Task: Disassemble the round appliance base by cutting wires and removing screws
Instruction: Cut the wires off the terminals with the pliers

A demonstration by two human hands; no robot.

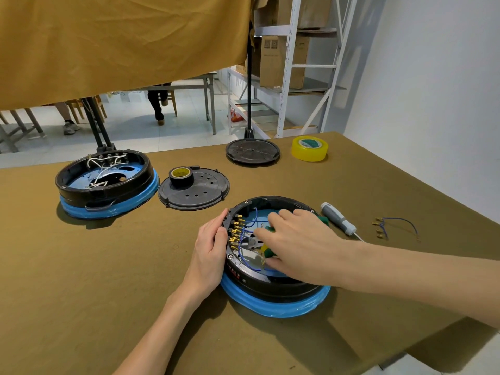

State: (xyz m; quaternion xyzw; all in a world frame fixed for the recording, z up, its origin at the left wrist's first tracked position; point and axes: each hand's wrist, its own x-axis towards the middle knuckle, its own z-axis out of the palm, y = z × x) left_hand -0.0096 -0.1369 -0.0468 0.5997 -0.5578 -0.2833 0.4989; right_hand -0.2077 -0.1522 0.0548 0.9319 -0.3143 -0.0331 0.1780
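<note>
The round appliance base sits open side up on the olive-covered surface, near its front edge, black ring on top and a blue rim below. The left hand lies flat against the base's left outer wall, fingers straight and together, pressing on the ring beside a row of brass terminals. The right hand reaches into the base from the right, its fingers curled round a green-and-yellow handled tool (mostly hidden under the palm, so its kind cannot be told). Thin blue wires loop from the terminals across the inside of the base, under the right hand.

Just right of the base lies a screwdriver with a grey and white handle, tip pointing toward the front right. Further right, well apart, lies a cut piece of blue wire with brass connectors on its ends.

Behind the base, a flat black cover plate lies on the surface with a roll of black tape standing on it. To the left sits a second open base with white wires inside. At the back lie another round black plate and a roll of yellow tape, near each other.
</note>
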